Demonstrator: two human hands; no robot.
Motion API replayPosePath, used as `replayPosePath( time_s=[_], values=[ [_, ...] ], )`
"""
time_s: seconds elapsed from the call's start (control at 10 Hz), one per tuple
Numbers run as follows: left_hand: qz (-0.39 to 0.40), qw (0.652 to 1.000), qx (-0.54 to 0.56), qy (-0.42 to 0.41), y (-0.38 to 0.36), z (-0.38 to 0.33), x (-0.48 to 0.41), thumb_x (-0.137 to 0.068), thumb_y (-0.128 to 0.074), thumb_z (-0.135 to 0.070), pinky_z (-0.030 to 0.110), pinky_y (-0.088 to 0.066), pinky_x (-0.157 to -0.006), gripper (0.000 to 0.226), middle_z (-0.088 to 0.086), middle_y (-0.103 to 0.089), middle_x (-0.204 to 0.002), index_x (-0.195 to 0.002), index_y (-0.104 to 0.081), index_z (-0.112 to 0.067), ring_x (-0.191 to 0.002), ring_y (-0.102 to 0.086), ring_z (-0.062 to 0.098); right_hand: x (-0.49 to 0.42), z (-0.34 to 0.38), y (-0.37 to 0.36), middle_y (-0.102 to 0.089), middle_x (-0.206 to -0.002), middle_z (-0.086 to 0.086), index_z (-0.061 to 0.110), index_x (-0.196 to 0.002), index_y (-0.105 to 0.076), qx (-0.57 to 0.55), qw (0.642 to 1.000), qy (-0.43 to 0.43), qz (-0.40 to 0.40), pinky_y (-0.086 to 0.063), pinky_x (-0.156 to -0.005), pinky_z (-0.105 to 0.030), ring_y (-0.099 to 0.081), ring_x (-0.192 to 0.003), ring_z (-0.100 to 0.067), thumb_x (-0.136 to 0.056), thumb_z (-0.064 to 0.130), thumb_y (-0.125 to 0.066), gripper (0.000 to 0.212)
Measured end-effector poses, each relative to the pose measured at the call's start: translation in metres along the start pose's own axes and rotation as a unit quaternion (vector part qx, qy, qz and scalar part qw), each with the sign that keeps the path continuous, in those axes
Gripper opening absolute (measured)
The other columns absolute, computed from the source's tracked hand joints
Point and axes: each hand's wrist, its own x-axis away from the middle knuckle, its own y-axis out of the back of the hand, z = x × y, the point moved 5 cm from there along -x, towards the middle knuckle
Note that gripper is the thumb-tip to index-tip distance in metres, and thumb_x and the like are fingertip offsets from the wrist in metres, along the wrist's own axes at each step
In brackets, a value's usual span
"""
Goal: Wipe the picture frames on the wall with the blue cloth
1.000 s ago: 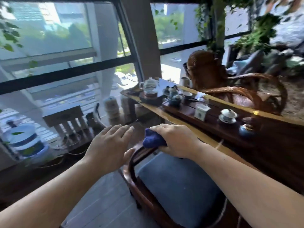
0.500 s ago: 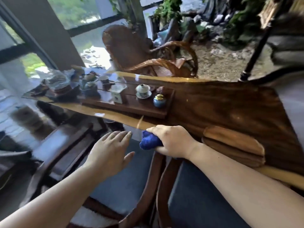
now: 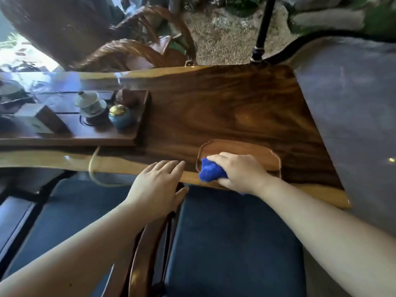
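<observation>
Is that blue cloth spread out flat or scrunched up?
Scrunched up: the fuzzy blue cloth is a bunched wad gripped in the right hand, only a lump showing.

We count one blue cloth (image 3: 211, 173) and two hands: the left hand (image 3: 157, 189) and the right hand (image 3: 240, 171). On the single tabletop (image 3: 225, 108) we see one long tea tray (image 3: 85, 133) at left, one lidded cup (image 3: 90, 102), one small blue jar (image 3: 120, 116), and one shallow wooden dish (image 3: 242, 151) near right. Two dark seat cushions (image 3: 231, 243) lie nearest us.
</observation>
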Motion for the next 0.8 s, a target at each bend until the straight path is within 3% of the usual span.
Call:
replayPosePath(
  time_s=[0.2,0.4,0.5,0.6,0.7,0.8],
  values=[
    [0.023,0.999,0.029,0.016,-0.049,-0.011,-0.025,-0.077,-0.069,-0.045,0.038,-0.051,-0.091,0.062,0.005,-0.067,-0.122,-0.126,-0.06,-0.008,-0.111,-0.063,0.026,-0.02,-0.07,-0.041,-0.055,-0.12,0.006,0.031,-0.134,-0.042,-0.003,0.998,-0.065,0.008,-0.044,-0.07,-0.034,-0.06,-0.097,-0.027,-0.079,0.033,-0.056,0.056],
    [0.046,0.997,0.051,0.047,-0.077,-0.002,-0.021,-0.087,-0.059,-0.047,0.039,-0.042,-0.101,0.064,0.004,-0.056,-0.138,-0.14,-0.046,-0.012,-0.128,-0.05,0.025,-0.039,-0.09,-0.075,-0.058,-0.12,0.0,0.025,-0.135,-0.043,0.042,0.999,-0.016,-0.017,-0.044,-0.068,-0.035,-0.058,-0.103,-0.027,-0.079,0.029,-0.06,0.059],
    [0.069,0.995,0.051,0.056,-0.086,0.004,-0.018,-0.088,-0.055,-0.049,0.039,-0.04,-0.104,0.066,0.004,-0.053,-0.141,-0.142,-0.042,-0.014,-0.131,-0.047,0.025,-0.04,-0.091,-0.087,-0.06,-0.123,-0.006,0.017,-0.136,-0.044,0.057,0.997,0.026,-0.043,-0.046,-0.077,-0.041,-0.057,-0.105,-0.03,-0.08,0.03,-0.061,0.06],
    [0.085,0.994,0.043,0.057,-0.09,0.005,-0.015,-0.088,-0.055,-0.05,0.039,-0.04,-0.104,0.067,0.005,-0.054,-0.14,-0.142,-0.043,-0.013,-0.13,-0.048,0.026,-0.036,-0.091,-0.092,-0.046,-0.142,-0.005,0.017,-0.143,-0.031,0.093,0.995,0.024,-0.014,-0.037,-0.099,-0.044,-0.044,-0.127,-0.025,-0.087,0.053,-0.041,0.067],
    [0.066,0.996,0.036,0.049,-0.084,0.008,-0.014,-0.089,-0.054,-0.05,0.039,-0.039,-0.106,0.069,0.006,-0.053,-0.142,-0.144,-0.04,-0.012,-0.131,-0.047,0.027,-0.035,-0.093,-0.09,-0.03,-0.153,-0.005,0.025,-0.148,-0.013,0.081,0.996,-0.005,0.048,-0.02,-0.112,-0.048,-0.025,-0.139,-0.022,-0.085,0.068,-0.023,0.077],
    [0.075,0.995,0.028,0.066,-0.073,0.014,-0.01,-0.089,-0.052,-0.052,0.039,-0.034,-0.109,0.072,0.007,-0.048,-0.146,-0.147,-0.035,-0.012,-0.135,-0.041,0.026,-0.034,-0.088,-0.082,-0.017,-0.157,-0.006,0.031,-0.148,-0.001,0.093,0.992,-0.013,0.089,-0.013,-0.114,-0.051,-0.015,-0.143,-0.023,-0.082,0.075,-0.023,0.082]
  ],
)
